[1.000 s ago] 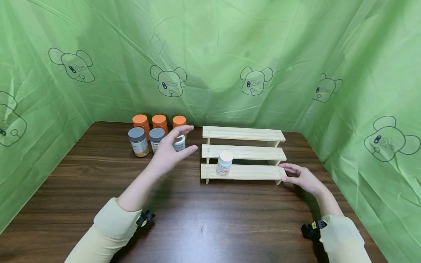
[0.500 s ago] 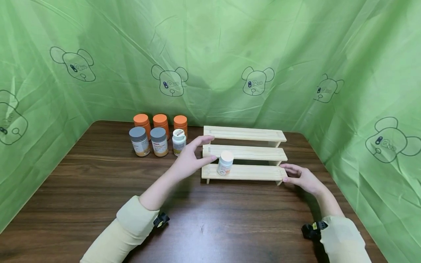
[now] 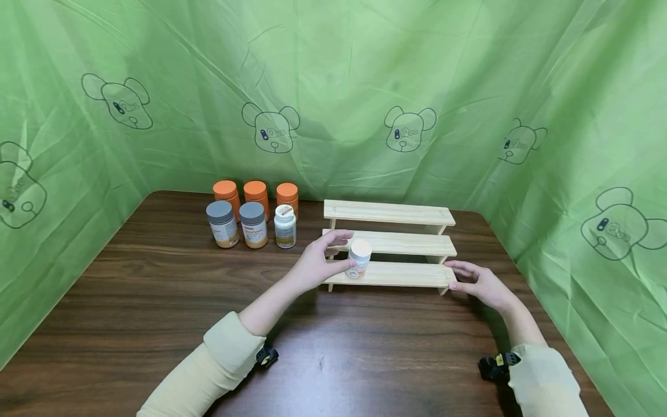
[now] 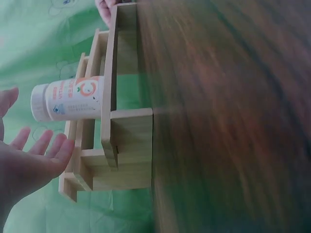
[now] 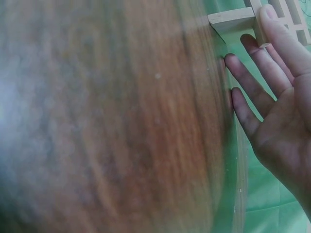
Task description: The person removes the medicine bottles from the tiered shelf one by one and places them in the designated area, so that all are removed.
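A white pill bottle with an orange-marked label stands upright on the lowest step of a three-tier wooden rack. My left hand reaches in from the left, thumb and fingers spread around the bottle's left side. In the left wrist view, a gap shows between the left hand and the bottle. At the rack's right end, my right hand holds the end of the lowest board between thumb and fingers. The right wrist view shows that thumb against the wood.
Left of the rack stand several orange-capped bottles in a back row. Before them are two grey-capped jars and another white bottle. A green curtain hangs behind and beside the dark wooden table.
My left hand has moved right and toward me, from before the grouped bottles to the bottle on the rack. The right hand keeps its place at the rack's end.
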Available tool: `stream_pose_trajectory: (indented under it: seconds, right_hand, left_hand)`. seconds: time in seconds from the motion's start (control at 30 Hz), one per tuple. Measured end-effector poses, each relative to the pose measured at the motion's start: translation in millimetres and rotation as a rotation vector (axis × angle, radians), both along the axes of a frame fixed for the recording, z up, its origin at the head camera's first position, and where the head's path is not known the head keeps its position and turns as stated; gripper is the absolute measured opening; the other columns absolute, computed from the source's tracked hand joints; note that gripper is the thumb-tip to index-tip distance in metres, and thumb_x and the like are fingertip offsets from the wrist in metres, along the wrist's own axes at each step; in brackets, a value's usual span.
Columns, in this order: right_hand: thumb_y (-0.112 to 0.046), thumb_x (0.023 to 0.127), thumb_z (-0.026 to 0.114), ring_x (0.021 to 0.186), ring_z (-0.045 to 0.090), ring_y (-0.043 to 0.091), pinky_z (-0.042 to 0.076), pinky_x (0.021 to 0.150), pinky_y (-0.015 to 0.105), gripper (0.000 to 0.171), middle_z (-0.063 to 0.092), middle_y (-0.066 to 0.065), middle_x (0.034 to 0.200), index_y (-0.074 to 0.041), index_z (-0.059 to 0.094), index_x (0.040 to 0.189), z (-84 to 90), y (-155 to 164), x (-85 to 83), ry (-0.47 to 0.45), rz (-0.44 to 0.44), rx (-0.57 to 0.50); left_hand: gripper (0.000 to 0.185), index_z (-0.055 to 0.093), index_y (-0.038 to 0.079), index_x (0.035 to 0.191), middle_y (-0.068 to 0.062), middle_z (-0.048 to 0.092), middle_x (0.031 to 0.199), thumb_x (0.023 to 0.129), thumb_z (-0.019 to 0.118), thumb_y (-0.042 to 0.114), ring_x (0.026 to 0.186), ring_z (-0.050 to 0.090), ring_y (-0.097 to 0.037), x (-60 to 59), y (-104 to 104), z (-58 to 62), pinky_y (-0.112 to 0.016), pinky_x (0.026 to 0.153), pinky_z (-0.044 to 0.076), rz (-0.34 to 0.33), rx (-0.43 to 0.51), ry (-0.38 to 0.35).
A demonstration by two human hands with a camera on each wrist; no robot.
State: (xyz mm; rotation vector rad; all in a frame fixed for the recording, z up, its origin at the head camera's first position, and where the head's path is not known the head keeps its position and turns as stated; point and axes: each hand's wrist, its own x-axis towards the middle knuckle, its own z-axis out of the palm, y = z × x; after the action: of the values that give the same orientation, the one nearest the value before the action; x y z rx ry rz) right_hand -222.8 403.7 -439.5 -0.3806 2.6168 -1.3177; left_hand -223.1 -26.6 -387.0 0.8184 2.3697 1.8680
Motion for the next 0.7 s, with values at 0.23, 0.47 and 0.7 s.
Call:
stream_pose_trajectory:
  seconds: [0.23, 0.47, 0.7]
  right_hand:
    - [-0.02, 0.086, 0.07, 0.11, 0.05, -0.011, 0.037, 0.088, 0.007, 0.055, 0.054, 0.02, 0.132, -0.007, 0.05, 0.135, -1.4, 2, -0.2, 0.008, -0.001, 0.009]
    - [-0.02, 0.086, 0.07, 0.11, 0.05, -0.011, 0.037, 0.089, 0.008, 0.055, 0.054, 0.02, 0.131, -0.007, 0.05, 0.134, -1.6, 2, 0.1, 0.015, 0.003, 0.011]
    - [-0.021, 0.085, 0.071, 0.109, 0.051, -0.01, 0.037, 0.089, 0.008, 0.055, 0.055, 0.019, 0.13, -0.007, 0.05, 0.135, -1.2, 2, 0.0, 0.012, 0.0, 0.016]
  left_hand:
    - [0.055, 0.052, 0.009, 0.13, -0.005, 0.057, 0.127, 0.081, 0.075, 0.019, 0.115, 0.055, -0.021, -3.2, 8, -4.0, -0.041, 0.097, 0.046, -0.014, -0.036, -0.01]
    - [0.049, 0.056, 0.012, 0.125, -0.004, 0.06, 0.121, 0.081, 0.075, 0.017, 0.111, 0.057, -0.021, -6.3, 12, -5.8, -0.041, 0.092, 0.049, -0.019, -0.05, -0.037]
    - [0.047, 0.058, 0.008, 0.122, -0.012, 0.063, 0.118, 0.079, 0.076, 0.014, 0.111, 0.058, -0.028, -10.9, 12, -4.9, -0.046, 0.091, 0.049, -0.039, -0.024, -0.062]
